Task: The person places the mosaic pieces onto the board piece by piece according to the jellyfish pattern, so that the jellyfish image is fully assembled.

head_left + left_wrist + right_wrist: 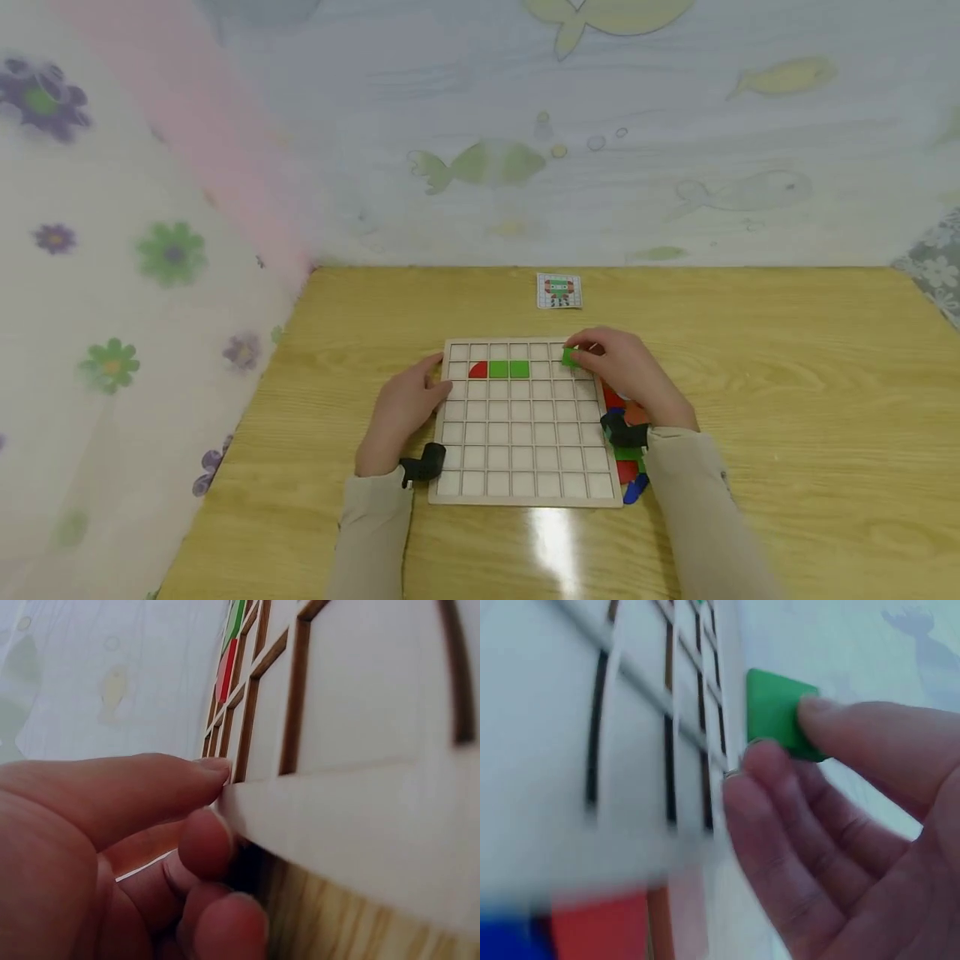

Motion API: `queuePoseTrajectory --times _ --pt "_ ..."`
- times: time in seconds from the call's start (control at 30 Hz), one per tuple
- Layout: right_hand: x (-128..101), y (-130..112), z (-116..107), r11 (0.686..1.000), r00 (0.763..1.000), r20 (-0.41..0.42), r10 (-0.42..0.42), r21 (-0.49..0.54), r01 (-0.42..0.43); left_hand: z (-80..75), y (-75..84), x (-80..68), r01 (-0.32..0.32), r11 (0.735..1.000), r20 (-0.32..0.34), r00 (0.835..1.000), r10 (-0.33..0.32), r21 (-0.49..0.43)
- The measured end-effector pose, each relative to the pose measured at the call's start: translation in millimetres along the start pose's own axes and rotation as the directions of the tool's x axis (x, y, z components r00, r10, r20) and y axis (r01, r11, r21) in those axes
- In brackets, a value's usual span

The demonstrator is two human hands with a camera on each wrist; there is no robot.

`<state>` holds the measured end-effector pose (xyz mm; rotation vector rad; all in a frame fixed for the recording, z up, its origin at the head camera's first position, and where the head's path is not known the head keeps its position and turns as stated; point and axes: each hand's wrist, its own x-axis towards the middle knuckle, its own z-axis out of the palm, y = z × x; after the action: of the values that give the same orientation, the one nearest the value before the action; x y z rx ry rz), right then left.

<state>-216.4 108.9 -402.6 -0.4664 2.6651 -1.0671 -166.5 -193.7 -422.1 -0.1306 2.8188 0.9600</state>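
Observation:
A pale wooden grid board (525,433) lies flat on the table. In its second row sit a red quarter-round tile (479,370) and two green square tiles (509,369) side by side. My left hand (401,408) holds the board at its left edge; in the left wrist view the fingers (206,844) curl against its side. Above the upper right cells, my right hand (626,367) pinches another green square tile (776,712) between thumb and fingertips. The right wrist view shows this tile raised off the grid.
A small pattern card (558,291) lies behind the board, near the wall. Loose red, blue, green and orange pieces (627,472) lie along the board's right side, partly covered by my right wrist. Black cameras are strapped to both wrists.

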Motion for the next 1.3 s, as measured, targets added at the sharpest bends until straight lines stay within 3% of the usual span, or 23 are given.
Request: queuePoseTrajectory --times 0.13,0.3,0.67,0.93,1.3 --pt "9 -8 6 0.999 0.999 0.012 -0.033 -0.040 0.033 -3.1 3.4 2.1 -0.016 1.000 0.024 1.000 0.017 -0.018" --pt "17 -16 17 0.994 0.997 0.020 -0.079 -0.078 0.081 -4.5 1.4 2.7 0.011 1.000 0.017 1.000 -0.010 -0.022" --pt "24 -24 36 0.993 0.997 -0.011 -0.082 -0.091 0.080 -5.7 -2.9 0.9 0.044 0.999 0.007 0.999 -0.044 -0.011" --pt "26 -28 37 0.980 0.993 -0.020 -0.112 -0.166 0.108 -10.4 -0.8 1.9 0.024 1.000 0.011 1.000 -0.024 0.001" --pt "15 -13 24 0.996 0.996 -0.028 -0.082 -0.026 0.081 -2.6 0.8 -2.0 0.014 1.000 0.012 1.000 -0.014 -0.014"
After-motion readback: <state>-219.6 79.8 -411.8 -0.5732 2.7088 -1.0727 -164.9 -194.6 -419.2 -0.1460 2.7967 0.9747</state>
